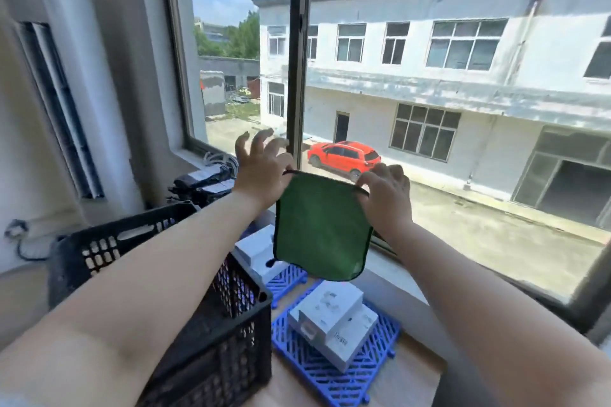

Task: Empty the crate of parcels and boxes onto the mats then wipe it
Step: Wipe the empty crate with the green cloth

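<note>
A green cloth (322, 225) with a dark hem hangs spread out in front of the window, held up by its two top corners. My left hand (261, 168) pinches the top left corner with thumb and a finger while the other fingers splay upward. My right hand (386, 192) grips the top right corner. Below my left forearm stands the black lattice crate (231, 317); its inside is mostly hidden by the arm. White boxes (334, 317) lie stacked on a blue grid mat (380, 334), and more white boxes (261, 251) rest on a second blue mat (287, 277) behind.
Dark wrapped parcels (205, 185) lie by the window corner, past the crate. A white air conditioner unit (59, 82) stands at the left. The window sill (396, 277) and dark frame (297, 53) run just behind the mats. Wooden floor shows at the bottom.
</note>
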The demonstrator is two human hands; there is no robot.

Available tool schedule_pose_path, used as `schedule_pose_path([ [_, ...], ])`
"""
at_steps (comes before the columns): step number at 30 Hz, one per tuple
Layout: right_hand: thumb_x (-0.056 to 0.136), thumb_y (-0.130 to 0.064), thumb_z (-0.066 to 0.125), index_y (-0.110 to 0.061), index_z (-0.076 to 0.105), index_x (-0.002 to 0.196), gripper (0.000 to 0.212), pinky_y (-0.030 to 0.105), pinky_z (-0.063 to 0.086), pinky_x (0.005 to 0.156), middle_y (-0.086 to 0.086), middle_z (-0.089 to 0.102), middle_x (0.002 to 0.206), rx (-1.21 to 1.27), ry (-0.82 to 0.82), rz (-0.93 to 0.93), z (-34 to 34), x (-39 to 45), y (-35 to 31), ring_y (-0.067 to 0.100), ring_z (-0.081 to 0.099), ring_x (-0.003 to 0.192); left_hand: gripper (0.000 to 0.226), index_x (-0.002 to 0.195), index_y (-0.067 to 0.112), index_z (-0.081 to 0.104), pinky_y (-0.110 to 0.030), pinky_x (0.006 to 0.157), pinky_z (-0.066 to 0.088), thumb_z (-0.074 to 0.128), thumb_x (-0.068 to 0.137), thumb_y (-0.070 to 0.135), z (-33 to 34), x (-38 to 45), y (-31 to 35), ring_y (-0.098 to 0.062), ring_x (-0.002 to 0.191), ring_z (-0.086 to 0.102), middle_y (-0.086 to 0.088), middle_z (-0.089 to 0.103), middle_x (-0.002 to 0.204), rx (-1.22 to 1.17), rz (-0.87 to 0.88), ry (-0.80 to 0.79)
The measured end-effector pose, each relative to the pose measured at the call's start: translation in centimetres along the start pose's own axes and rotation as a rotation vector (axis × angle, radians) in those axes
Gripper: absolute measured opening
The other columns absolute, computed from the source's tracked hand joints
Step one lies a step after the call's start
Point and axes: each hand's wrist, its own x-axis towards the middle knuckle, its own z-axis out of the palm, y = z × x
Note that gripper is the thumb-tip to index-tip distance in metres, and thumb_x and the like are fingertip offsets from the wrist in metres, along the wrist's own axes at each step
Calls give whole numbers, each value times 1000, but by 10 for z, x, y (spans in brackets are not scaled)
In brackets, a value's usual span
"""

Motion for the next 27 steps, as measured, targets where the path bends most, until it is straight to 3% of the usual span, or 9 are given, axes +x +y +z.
schedule_pose_path([
  [4, 87, -21, 71, -16, 69, 105, 19, 47, 30, 106, 5, 57, 125, 1, 13, -134, 12, 27, -96, 33, 37, 124, 15, 81, 16, 71, -44, 104, 9, 82, 74, 24, -44, -23, -86, -35, 130, 43, -5, 63, 125, 86, -92, 52],
  [9, 87, -22, 69, -17, 69, 102, 16, 37, 19, 99, 2, 55, 123, 32, 25, -134, 40, 36, -208, 30, 35, 124, 9, 88, 17, 72, -46, 108, 4, 73, 82, 23, -76, -67, -184, -34, 134, 37, -5, 59, 131, 122, -164, -9],
  [13, 89, -22, 64, -16, 68, 106, 19, 39, 19, 102, 4, 53, 123, 21, -37, -141, 66, 30, -272, 29, 32, 124, 8, 88, 17, 71, -47, 109, 3, 72, 83, 24, -85, -102, -247, -33, 135, 35, -6, 58, 131, 116, -200, -47],
  [19, 86, -25, 65, -17, 69, 103, 18, 42, 30, 98, 4, 58, 118, 10, -84, -78, 101, 11, -316, 31, 37, 122, 9, 94, 20, 72, -47, 111, 1, 66, 88, 25, -71, -140, -309, -33, 138, 31, -4, 56, 134, 72, -234, -132],
  [27, 87, -28, 63, -16, 67, 96, 16, 35, 24, 92, 1, 58, 118, 0, -251, -4, 154, -10, -316, 27, 36, 119, 9, 91, 21, 73, -48, 109, 3, 70, 87, 28, -12, -177, -345, -32, 137, 32, -3, 57, 135, 35, -203, -318],
])
